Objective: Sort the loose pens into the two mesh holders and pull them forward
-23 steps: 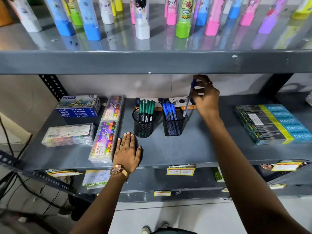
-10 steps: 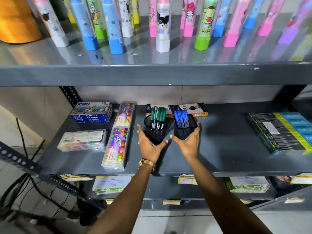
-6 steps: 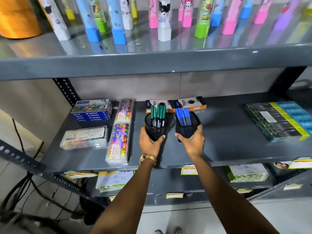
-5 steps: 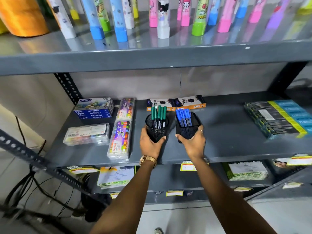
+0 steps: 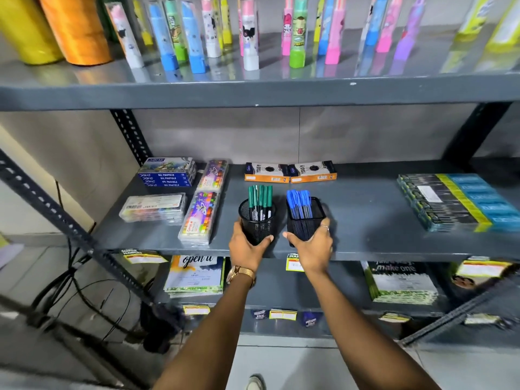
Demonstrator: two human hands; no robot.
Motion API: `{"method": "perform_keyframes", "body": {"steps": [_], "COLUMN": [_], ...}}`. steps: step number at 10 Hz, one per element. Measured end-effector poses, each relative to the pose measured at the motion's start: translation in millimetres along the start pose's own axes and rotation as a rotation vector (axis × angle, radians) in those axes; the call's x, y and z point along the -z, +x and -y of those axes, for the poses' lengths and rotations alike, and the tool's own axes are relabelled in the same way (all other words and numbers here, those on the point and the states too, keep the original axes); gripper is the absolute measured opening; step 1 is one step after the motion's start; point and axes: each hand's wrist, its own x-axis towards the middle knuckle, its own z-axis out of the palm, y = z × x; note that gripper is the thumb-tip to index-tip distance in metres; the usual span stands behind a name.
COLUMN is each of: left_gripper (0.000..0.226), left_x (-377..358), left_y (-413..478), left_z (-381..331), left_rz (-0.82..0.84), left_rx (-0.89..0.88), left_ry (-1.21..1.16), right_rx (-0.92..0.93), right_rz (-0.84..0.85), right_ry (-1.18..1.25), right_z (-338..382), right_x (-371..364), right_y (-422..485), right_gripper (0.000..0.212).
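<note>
- While both arms reached in under the top shelf, the left hand [image 5: 247, 249] was wrapped around the round mesh holder [image 5: 257, 225], thumb on one side and fingers curled around the other, gripping it low near the base.
- The right hand [image 5: 312, 247] was doing the same with the square mesh holder [image 5: 305, 220], thumb on the left face, ringed finger up along the right edge.
- Green pens [image 5: 260, 202] stood caps-up in the round one just above the left hand, and blue pens [image 5: 299, 202] stood in the square one above the right hand.
- Both holders sat side by side, close but not touching, on the grey middle shelf [image 5: 365, 220] near its front edge.
- Gold watch [image 5: 240, 274] was on the left wrist, right below the shelf lip.
- Further back, past the holders, two orange-edged pencil boxes [image 5: 289, 172] lay flat by the wall.
- Off to the left of the left hand were the long crayon packs [image 5: 201, 218] and, beyond them, a stack of oil pastel boxes [image 5: 167, 172].
- Well off to the right of the right hand lay a stack of dark and blue packs [image 5: 458, 201].
- Up top stood a row of colourful cartoon tubes [image 5: 249, 38], kinda blurry.
</note>
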Motion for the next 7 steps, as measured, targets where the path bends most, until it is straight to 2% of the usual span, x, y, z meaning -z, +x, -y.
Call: {"method": "perform_keyframes", "body": {"steps": [2, 5, 6, 7], "left_gripper": [0.071, 0.074, 0.088, 0.123], "left_x": [2.6, 10.0, 12.9, 18.7], "left_y": [0.0, 1.5, 0.0, -7.2], "left_z": [0.0, -3.3, -1.8, -4.8], "left_rz": [0.030, 0.082, 0.121, 0.139], "left_rx": [0.025, 0.040, 0.071, 0.060], "left_ry": [0.018, 0.029, 0.004, -0.064], "right_rx": [0.019, 0.005, 0.025, 0.079], "right_rz": [0.041, 0.047, 0.089, 0.101], "right_ry": [-0.032, -0.015, 0.003, 0.055], "right_z": [-0.1, 0.6, -1.8, -2.4], "right_x": [3.3, 2.9, 4.1, 16.3], "right_y": [0.5, -1.5, -1.8, -9.4], "right_gripper": [0.088, 0.084, 0.101, 0.129]}}
